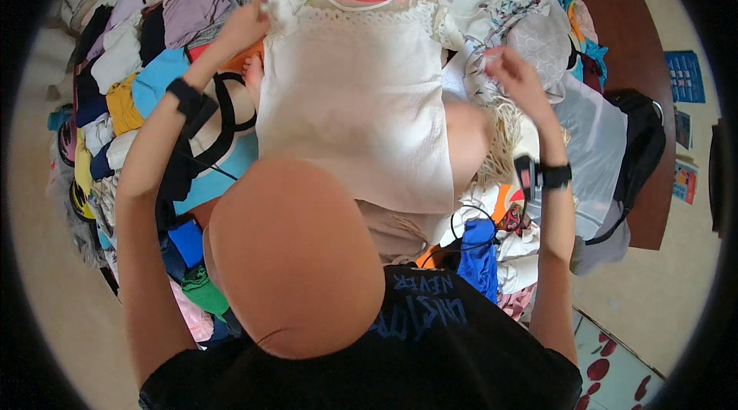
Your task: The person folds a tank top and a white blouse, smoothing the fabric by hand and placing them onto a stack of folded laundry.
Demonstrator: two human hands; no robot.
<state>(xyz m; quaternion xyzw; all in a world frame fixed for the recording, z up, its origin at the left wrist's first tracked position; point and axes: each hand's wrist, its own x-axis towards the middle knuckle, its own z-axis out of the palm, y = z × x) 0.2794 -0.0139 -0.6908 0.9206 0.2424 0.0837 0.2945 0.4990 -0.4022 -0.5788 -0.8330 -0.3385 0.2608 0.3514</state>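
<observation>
A white sleeveless-looking top [354,104] with a lace-like yoke and ruffled shoulders lies spread across the person's lap, its hem towards the body. My left hand [248,24] pinches the ruffled shoulder at its upper left. To the right of the top, my right hand [514,73] is raised beside a patterned light cloth [481,73]; its fingers are bent and blurred, and whether they hold the cloth cannot be told. A white loop, perhaps a neck edge or hanger [357,5], shows at the neckline. Part of a bare knee [470,136] shows beside the top.
Folded clothes, among them a lilac garment [193,9] and a yellow one [123,104], crowd the left. A clear plastic bag [591,150] and a black strapped bag [643,133] lie right, by the brown table edge [646,35]. A black cable [475,246] runs near the lap.
</observation>
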